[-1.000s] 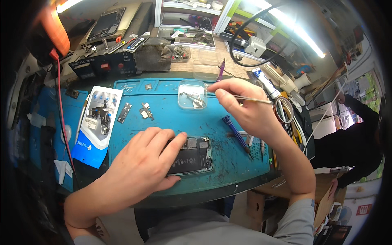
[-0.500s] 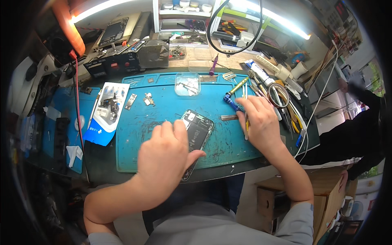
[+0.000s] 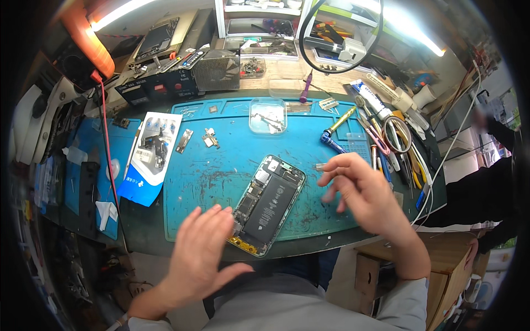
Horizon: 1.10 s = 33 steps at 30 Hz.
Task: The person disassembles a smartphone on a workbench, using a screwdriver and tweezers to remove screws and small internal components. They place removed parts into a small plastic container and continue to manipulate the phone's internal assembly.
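Seems paused between steps on an opened phone [image 3: 267, 206], lying aslant on the blue mat [image 3: 204, 182] between left hand [image 3: 200, 251], open and just beside its left edge, and right hand [image 3: 361, 194], loosely open and apparently empty. Probably calls next for steadying the phone, clear of the exposed battery [image 3: 275, 212].

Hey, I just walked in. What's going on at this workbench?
An opened, dark rectangular phone lies slanted on a scuffed blue mat in front of a person in a grey top, its black battery exposed. The person's left hand is spread at the phone's lower left edge; whether it touches is hard to tell. The right hand, loosely open, is over to the phone's right and seems to hold nothing. Beyond the phone sits a clear square plastic box with small parts inside.
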{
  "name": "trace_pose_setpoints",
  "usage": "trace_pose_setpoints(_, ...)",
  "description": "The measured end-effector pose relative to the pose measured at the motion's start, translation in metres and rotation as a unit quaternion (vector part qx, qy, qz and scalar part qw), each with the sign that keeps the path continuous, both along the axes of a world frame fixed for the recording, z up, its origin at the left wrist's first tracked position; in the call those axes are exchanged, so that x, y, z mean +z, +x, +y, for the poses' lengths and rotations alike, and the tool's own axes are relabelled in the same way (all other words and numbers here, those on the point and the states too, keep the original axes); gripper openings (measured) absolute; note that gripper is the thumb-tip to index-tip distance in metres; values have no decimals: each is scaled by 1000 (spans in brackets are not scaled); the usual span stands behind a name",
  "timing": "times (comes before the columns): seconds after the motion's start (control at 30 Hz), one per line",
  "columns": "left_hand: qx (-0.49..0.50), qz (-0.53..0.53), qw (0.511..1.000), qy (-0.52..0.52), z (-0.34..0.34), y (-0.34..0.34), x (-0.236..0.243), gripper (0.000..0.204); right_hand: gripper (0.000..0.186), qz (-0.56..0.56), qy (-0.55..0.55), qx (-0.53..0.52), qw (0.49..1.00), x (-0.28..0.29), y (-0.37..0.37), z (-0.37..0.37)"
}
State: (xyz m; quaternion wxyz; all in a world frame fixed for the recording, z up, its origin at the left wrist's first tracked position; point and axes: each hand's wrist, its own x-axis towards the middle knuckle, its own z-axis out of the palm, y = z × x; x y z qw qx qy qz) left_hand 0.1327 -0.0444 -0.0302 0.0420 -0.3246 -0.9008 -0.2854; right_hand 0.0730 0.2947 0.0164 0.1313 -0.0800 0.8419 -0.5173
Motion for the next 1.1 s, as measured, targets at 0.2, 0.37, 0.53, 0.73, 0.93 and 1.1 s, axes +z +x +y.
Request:
trace_pose_setpoints(0.2,88,47,993,68,39,32,-27,103,31,46,-48,-75,995,-19,0,-25)
trace_pose_setpoints(0.37,113,80,989,56,60,35,-33,86,19,281,124,55,950,-19,-5,-24)
trace_pose_setpoints(0.53,68,65,993,65,42,4,-5,61,22,385,236,95,887,-25,2,-36)
trace_pose_setpoints(0.73,93,33,992,81,41,-26,-11,45,22,397,263,87,875,-32,-3,-50)
trace_pose_setpoints(0.93,62,46,996,43,44,-24,-13,48,23,412,276,81,865,-39,-6,-50)
trace_pose_setpoints(1.1,63,58,996,30,45,-23,-14,50,22,423,290,82,854,-39,-5,-52)
